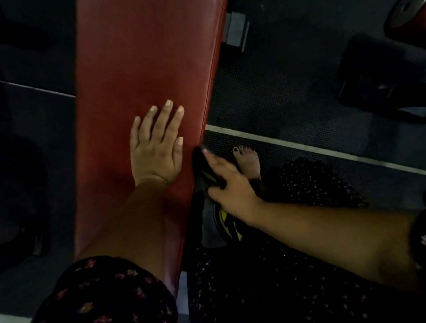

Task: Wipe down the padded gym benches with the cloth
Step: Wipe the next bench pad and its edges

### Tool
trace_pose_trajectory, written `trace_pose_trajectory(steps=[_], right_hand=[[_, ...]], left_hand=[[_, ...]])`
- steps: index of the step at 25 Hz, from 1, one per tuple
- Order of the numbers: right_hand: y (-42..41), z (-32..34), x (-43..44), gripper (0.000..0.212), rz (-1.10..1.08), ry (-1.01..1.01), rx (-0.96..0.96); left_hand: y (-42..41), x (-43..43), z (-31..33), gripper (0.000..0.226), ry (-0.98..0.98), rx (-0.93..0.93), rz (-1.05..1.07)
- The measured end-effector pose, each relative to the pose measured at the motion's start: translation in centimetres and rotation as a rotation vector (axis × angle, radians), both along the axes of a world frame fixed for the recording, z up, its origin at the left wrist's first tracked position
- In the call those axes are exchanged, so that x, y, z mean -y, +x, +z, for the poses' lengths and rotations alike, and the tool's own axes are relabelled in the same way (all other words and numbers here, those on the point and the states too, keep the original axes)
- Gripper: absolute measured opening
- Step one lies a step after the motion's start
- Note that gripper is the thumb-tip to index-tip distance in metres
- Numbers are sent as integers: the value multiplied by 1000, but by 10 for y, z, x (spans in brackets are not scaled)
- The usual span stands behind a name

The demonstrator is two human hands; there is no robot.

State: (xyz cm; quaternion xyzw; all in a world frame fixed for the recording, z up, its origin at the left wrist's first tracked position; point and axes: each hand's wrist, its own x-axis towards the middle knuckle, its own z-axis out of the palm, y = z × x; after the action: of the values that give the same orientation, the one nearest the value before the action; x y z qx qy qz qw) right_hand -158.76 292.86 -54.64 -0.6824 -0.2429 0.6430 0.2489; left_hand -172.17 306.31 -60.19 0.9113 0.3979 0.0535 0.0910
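We count one red padded bench [136, 62], one dark cloth [223, 222] and two hands: our left hand [156, 147] lies flat with straight fingers near the pad's right edge, our right hand [230, 186] clutches the cloth bunched against that edge's side, and bare pad stretches ahead.
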Motion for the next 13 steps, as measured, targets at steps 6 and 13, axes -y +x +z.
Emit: trace_pose_trajectory(steps=[6,13], right_hand=[[44,-24,-32,74,-314,-50,135],[-13,-15,11,82,-16,33,-2]], left_hand=[[-2,0,-6,44,16,51,3],[-2,1,-7,42,8,100,11]])
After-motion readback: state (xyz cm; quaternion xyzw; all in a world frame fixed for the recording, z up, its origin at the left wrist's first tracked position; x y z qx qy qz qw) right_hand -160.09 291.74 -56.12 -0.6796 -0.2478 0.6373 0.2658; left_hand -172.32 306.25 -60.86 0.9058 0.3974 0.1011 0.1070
